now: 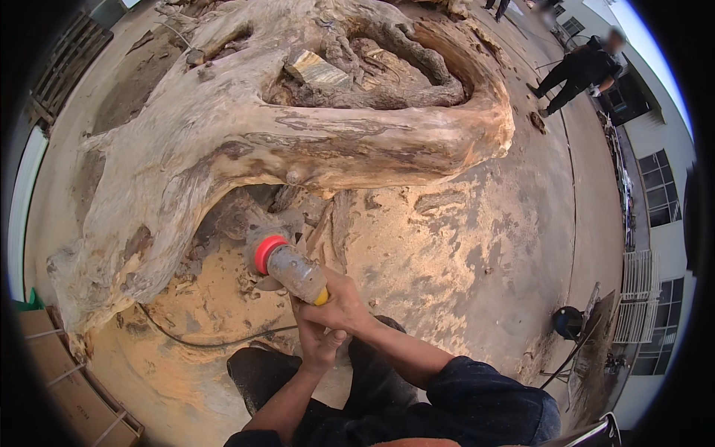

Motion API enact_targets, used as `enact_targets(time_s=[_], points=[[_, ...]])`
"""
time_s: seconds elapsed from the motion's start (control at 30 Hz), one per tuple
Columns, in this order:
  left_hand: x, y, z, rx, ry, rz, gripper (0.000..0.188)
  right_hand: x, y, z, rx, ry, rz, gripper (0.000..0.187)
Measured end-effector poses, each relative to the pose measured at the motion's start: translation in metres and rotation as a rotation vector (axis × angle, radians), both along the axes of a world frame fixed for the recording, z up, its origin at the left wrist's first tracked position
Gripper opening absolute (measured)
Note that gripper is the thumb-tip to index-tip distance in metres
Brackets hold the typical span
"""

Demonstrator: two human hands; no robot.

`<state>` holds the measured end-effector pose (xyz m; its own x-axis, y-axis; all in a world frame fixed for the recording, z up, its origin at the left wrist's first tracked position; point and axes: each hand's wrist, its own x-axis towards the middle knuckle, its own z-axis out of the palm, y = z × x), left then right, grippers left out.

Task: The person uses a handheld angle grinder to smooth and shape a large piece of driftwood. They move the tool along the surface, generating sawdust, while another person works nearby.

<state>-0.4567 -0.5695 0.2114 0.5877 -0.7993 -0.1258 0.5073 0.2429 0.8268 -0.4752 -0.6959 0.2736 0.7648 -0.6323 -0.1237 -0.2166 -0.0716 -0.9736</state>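
Note:
A dusty grey angle grinder (298,273) with a red ring near its head and a yellow patch at its rear is held in front of me. My right hand (344,304) is wrapped round its body by the yellow patch. Just below, my left hand (319,346) is closed round the rear end, its thumb showing; its other fingers are mostly hidden. The grinder's head points at the shadowed underside of a large, pale, stripped tree root (253,145). Whether the disc touches wood cannot be made out.
Sawdust (395,253) covers the concrete around my feet. A black cable (216,344) crosses the ground at left. Cardboard boxes (67,372) stand at lower left, pallets (71,59) at upper left. A person in dark clothes (585,71) stands at far right. A patterned stone (319,70) sits in the root's hollow.

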Motion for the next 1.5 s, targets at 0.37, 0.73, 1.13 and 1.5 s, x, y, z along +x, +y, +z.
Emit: enact_targets(time_s=[0.37,0.73,1.13,1.5], points=[[-0.031,0.083,0.122,0.324,0.247,-0.175,0.050,-0.011,0.062,0.094,0.516,0.446,-0.090,0.036],[0.017,0.113,0.302,0.303,0.007,-0.231,0.043,0.006,0.095,0.277,0.584,0.188,-0.068,0.027],[0.041,0.126,0.341,0.498,-0.185,-0.641,0.042,-0.018,0.088,0.307,0.736,0.088,-0.343,0.037],[0.035,0.011,0.356,0.651,0.047,-0.342,0.061,-0.041,-0.043,0.318,0.604,0.218,-0.409,0.044]])
